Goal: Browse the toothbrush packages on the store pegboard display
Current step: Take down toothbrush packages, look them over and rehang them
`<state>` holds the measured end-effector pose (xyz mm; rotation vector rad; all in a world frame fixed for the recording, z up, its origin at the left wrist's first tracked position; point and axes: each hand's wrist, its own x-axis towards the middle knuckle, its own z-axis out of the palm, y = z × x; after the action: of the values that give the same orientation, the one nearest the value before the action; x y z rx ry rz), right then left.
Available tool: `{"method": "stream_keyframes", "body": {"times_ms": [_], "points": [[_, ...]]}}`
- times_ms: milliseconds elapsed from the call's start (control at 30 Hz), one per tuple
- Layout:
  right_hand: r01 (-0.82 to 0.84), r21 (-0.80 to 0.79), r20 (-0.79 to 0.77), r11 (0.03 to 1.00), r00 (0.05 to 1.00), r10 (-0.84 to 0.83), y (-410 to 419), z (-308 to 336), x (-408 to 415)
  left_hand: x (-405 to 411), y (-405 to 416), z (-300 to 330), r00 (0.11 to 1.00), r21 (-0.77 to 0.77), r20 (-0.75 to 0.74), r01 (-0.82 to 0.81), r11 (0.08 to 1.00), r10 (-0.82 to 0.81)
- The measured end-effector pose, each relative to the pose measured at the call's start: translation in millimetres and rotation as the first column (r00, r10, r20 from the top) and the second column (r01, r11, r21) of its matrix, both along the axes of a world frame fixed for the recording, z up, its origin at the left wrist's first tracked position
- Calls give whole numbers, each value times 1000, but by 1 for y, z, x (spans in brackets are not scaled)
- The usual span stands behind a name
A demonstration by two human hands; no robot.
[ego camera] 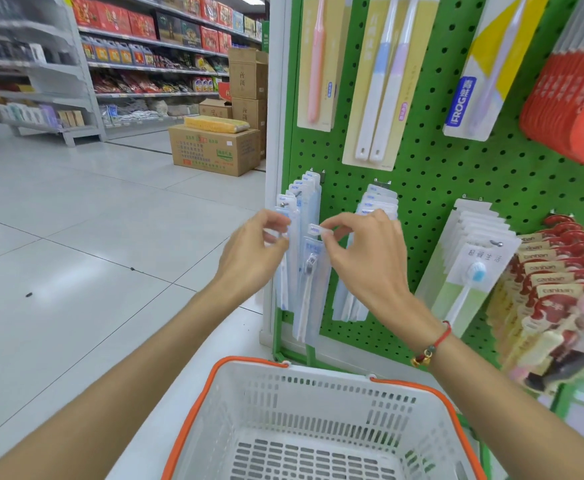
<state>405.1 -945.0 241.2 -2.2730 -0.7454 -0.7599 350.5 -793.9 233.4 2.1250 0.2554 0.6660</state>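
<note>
Both hands are up at the lower left of the green pegboard (pixel 432 174), working the leftmost row of clear toothbrush packages (pixel 301 202). Right hand (pixel 363 258) pinches the top tab of one toothbrush package (pixel 313 271) between thumb and forefinger, the package hanging just left of and below that hand, long axis vertical, brush head up, handle down. Left hand (pixel 252 258), fingers curled, pinches the top of the neighbouring packages just to the left; a white basket (pixel 318 386) sits below.
</note>
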Motion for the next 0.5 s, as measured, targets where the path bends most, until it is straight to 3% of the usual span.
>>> {"method": "stream_keyframes", "body": {"times_ms": [200,333,500], "points": [[-116,210,-310,971,934,179,-28,-16,-21,-24,-19,-26,894,-208,-279,301,931,-351],[-122,349,-461,929,841,284,-43,-27,-28,-33,-22,-39,815,-248,-311,428,869,-490],[-113,451,-540,885,755,372,-51,-40,-34,-36,-33,-53,852,-264,-248,399,878,-461]]}}
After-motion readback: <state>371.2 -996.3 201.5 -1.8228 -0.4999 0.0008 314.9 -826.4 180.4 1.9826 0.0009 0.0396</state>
